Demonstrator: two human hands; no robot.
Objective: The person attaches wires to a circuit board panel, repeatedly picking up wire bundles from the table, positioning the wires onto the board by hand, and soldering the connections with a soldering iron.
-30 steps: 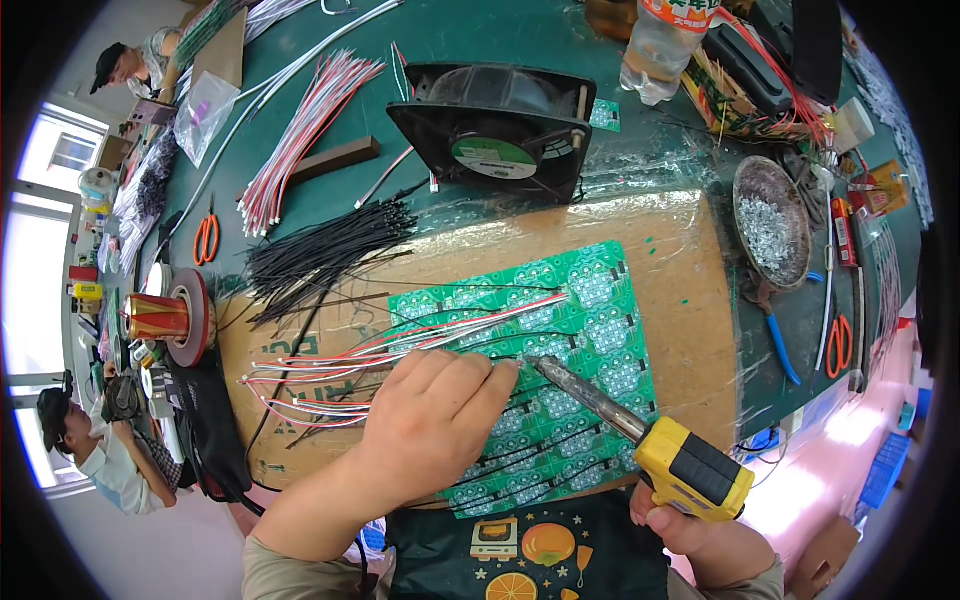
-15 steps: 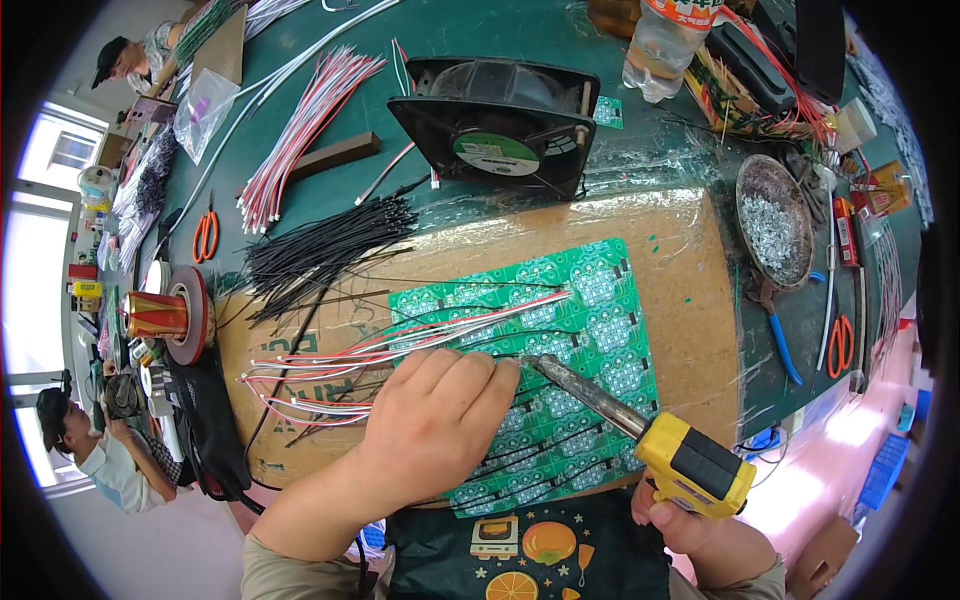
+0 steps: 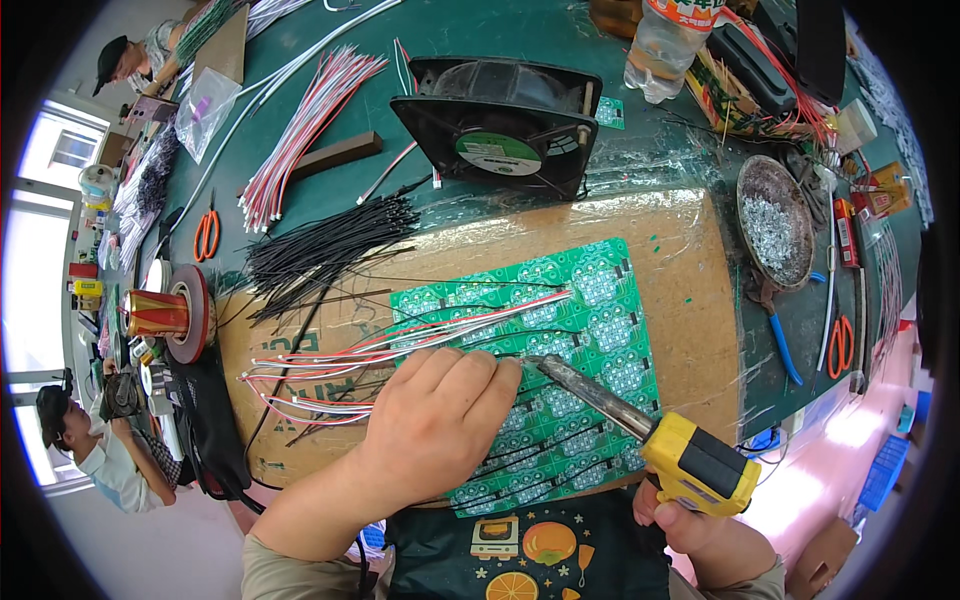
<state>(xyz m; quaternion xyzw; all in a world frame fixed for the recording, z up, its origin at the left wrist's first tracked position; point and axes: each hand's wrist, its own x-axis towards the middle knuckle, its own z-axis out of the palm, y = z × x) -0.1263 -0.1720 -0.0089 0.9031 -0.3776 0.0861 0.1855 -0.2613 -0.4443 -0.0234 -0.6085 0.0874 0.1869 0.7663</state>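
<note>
Left hand (image 3: 440, 420) pinched together over green board (image 3: 608, 335), anything in it hidden. Right hand (image 3: 672, 520) clamped on yellow iron (image 3: 705, 466), tip just beside left fingertips. Board lies on cardboard (image 3: 695, 300), red-white wires (image 3: 480, 320) across it.

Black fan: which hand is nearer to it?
Left. The left hand is below the black fan in view, over the circuit board; the right hand, on the yellow tool, is farther down-right.

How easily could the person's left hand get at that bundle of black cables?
Probably yes: the bundle of black cables lies uncovered beyond the left hand, with apparently only thin red and white wires between them.
</note>
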